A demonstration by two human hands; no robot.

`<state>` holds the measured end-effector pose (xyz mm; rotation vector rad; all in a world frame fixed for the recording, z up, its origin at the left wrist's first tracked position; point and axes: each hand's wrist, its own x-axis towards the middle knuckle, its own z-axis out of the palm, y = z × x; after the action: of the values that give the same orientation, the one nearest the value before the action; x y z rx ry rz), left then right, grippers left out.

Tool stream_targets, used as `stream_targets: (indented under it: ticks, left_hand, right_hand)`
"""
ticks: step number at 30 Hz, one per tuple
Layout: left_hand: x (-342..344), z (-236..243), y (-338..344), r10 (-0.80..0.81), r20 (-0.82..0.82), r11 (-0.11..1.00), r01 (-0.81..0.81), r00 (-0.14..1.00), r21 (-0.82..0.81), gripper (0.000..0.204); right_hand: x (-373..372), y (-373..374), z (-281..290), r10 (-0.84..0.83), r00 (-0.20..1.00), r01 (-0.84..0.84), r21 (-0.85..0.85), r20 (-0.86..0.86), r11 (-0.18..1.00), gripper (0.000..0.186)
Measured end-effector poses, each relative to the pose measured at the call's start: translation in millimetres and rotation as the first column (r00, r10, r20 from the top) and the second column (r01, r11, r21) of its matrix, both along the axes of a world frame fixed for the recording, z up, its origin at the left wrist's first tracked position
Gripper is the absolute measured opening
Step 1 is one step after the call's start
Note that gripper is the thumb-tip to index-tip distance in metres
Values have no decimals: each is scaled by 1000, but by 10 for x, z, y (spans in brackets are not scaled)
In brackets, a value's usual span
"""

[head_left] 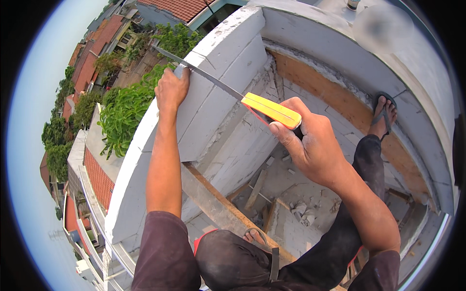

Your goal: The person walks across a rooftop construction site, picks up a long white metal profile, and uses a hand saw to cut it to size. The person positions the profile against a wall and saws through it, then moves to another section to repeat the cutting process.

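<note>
My right hand (318,145) is wrapped around the yellow and black handle of a handsaw (272,110). Its long thin blade runs up and to the left, crossing the top of a white block wall (213,60), with the tip out past the outer edge. Just below the blade, my left hand (172,90) grips the outer top edge of that wall, thumb close to the metal. Part of its fingers is hidden. A thin dark line marks the wall face near the blade.
Far below the wall lie green trees (128,111) and red-tiled roofs (99,174). A wooden plank (233,208) spans under my knee; one sandaled foot (383,114) stands on a ledge at right. Rubble and scrap wood (303,213) lie on the floor deep inside the walls.
</note>
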<state>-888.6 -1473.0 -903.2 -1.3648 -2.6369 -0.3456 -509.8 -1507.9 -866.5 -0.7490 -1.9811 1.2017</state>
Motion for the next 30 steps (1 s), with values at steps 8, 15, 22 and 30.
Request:
stream_targets:
  ticks: [8, 15, 22, 30]
  left_hand:
    - [-14, 7, -43, -12, -28, 999, 11, 1000, -45, 67]
    - [26, 8, -72, -42, -87, 998, 38, 995, -46, 65]
    - [-76, 48, -77, -146, 27, 988, 147, 989, -48, 76]
    - [-66, 24, -245, -151, -58, 975, 139, 987, -175, 103]
  right_hand:
    - [-1, -3, 193, 22, 992, -10, -94, 123, 995, 28]
    - [-150, -20, 280, 36, 990, -22, -104, 135, 994, 27]
    - [-581, 145, 321, -25, 971, 17, 35, 240, 999, 30]
    - [-82, -317, 166, -81, 991, 81, 7, 104, 997, 23]
